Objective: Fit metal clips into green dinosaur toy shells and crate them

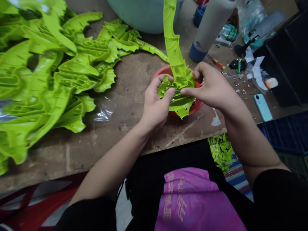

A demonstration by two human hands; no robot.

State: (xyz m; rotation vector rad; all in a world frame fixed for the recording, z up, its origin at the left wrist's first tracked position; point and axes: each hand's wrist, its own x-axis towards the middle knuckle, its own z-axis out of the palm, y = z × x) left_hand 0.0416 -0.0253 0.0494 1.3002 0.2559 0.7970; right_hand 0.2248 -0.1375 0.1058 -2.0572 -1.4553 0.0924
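"Brown tabletop [125, 102], scuffed to its near edge — where's the room to move?"

"Left of the bowl [198, 106]: wood shows between it and the pile [45, 99]. On the right, a bottle [211, 29] stands close behind, and scattered screws [237, 91] reach toward the phone [263, 107], near the edge."

"And the hands?"

"Over the bowl. Left hand [156, 99] pinches the green part [176, 72], thumb in front; right hand [210, 85] has its thumb on a thin rod [177, 91] at the part, fingers curled by the far side — whether they grip, I can't tell."

"What's hidden?"

"Most of the bowl's inside, behind part and hands. The part's tip, the pile and a pale tub [144, 16] are cut off by the frame."
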